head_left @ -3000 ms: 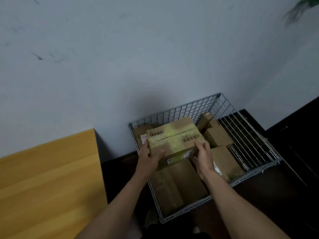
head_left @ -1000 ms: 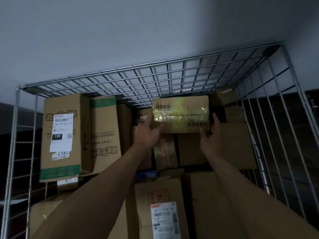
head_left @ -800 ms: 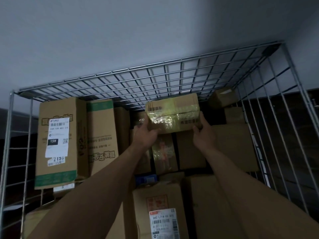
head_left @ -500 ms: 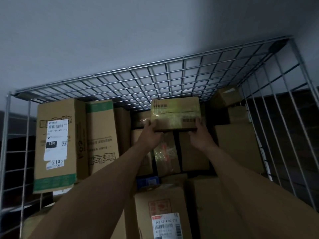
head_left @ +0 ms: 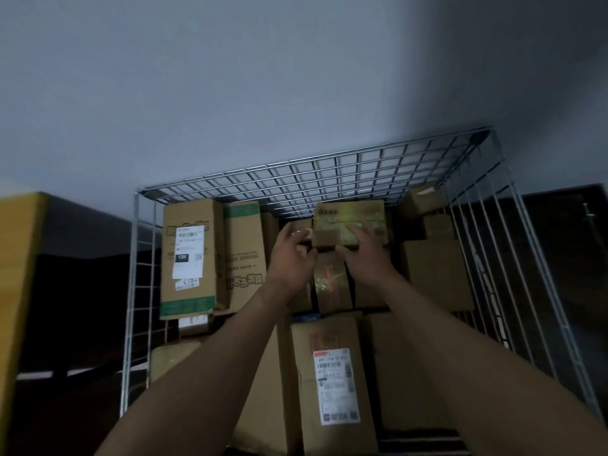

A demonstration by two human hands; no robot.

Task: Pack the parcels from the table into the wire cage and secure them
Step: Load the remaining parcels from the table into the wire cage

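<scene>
A plain grey-white wall (head_left: 230,93) fills the upper view, dim and deepening into shadow toward the right. Low on the left, a yellow wooden table (head_left: 14,291) edges in above the dark floor (head_left: 82,291).

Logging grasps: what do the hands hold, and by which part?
The yellow-taped parcel: the right hand lies flat over its near edge, the left hand curls at its left end; blur hides whether that one truly grips.

White label (head_left: 188,255) on tall box (head_left: 212,258) reads "219"; other print blurred.
</scene>
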